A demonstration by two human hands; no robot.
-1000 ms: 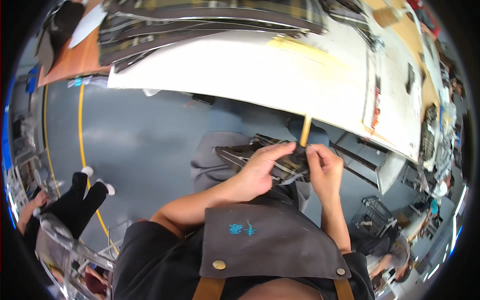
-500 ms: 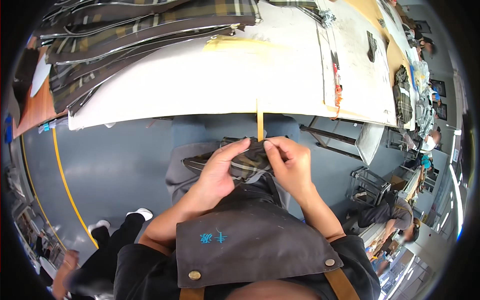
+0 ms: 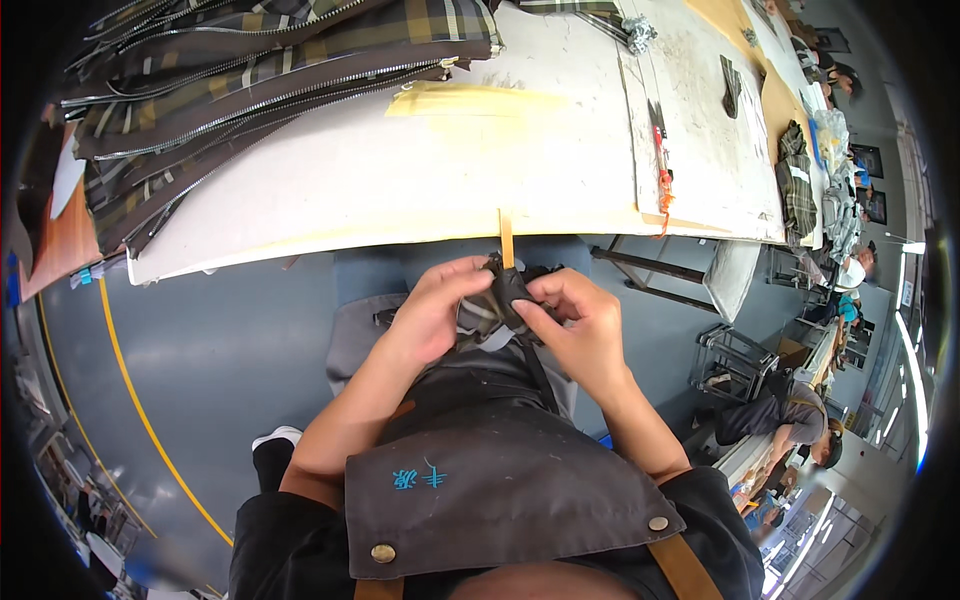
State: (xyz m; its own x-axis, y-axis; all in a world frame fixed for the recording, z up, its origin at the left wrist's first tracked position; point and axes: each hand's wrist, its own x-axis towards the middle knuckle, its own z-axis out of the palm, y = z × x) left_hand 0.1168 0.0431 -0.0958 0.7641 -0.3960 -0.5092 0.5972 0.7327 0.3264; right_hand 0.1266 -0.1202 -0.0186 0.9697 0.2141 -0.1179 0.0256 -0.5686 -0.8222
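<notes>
My left hand (image 3: 437,312) and my right hand (image 3: 578,322) are together just below the table edge, both closed on a small folded piece of dark plaid fabric (image 3: 497,302). A thin wooden stick (image 3: 506,238) rises from the piece between my fingers and crosses the table's front edge. Most of the fabric piece is hidden by my fingers. My grey apron (image 3: 490,480) fills the lower middle of the view.
A white worktable (image 3: 380,170) spans the top, with a stack of plaid zippered pieces (image 3: 240,70) at the far left and a strip of yellow tape (image 3: 470,100). Red-handled scissors (image 3: 660,150) lie at the right. Another person (image 3: 790,410) sits at the lower right, beside metal racks.
My view has shifted so the table sits higher and nearer. Both hands kept hold of the fabric piece and drew closer together around it, with the stick still upright.
</notes>
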